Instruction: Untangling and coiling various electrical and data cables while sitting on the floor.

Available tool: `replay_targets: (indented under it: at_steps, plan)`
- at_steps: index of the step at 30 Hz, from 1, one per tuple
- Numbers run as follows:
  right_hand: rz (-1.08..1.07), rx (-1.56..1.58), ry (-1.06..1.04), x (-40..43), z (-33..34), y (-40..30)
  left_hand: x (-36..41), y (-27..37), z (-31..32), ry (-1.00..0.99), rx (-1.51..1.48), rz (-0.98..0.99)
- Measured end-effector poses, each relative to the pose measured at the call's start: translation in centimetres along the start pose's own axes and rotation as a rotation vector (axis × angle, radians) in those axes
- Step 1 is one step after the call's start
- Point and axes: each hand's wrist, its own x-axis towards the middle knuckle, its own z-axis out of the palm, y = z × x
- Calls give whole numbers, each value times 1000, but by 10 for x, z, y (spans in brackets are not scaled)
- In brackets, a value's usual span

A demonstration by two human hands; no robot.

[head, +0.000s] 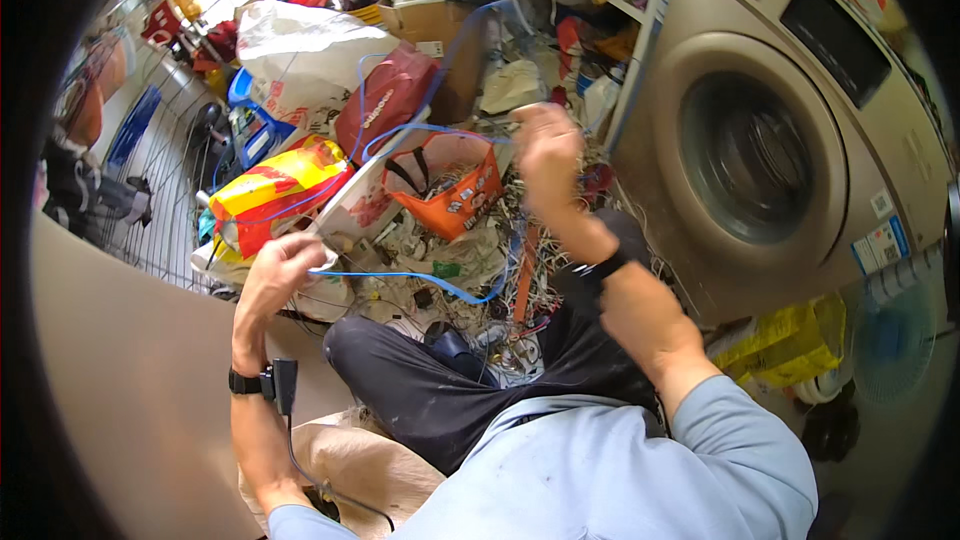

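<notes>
A long blue flat cable runs from my left hand in a slack curve across the heap in front of me. My left hand pinches it near its end, fingers closed. Farther ahead, my right hand is raised and blurred by motion. Another stretch of blue cable leads to its fingers, which look closed on it. Below and between the hands, an orange bag with dark handles holds thin scraps. Cut wire pieces and small electrical parts cover the floor around it.
A front-loading washing machine stands at the right. A yellow-and-red bag, a dark red bag and a large white bag crowd the left. A woven sack lies beside my lap, and a wire rack stands at the far left.
</notes>
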Motion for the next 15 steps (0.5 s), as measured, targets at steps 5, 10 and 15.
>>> replay_targets:
  at_steps: [5, 10, 15]
  plan:
    - [-421, -179, -303, -131, 94, 5, 33, 60, 67, 1, -870, 104]
    - [331, 150, -788, -193, 88, 13, 52, 65, 79, 38, -1030, 127]
    - [1273, 853, -784, -151, 51, 55, 19, 59, 96, -68, -816, 177]
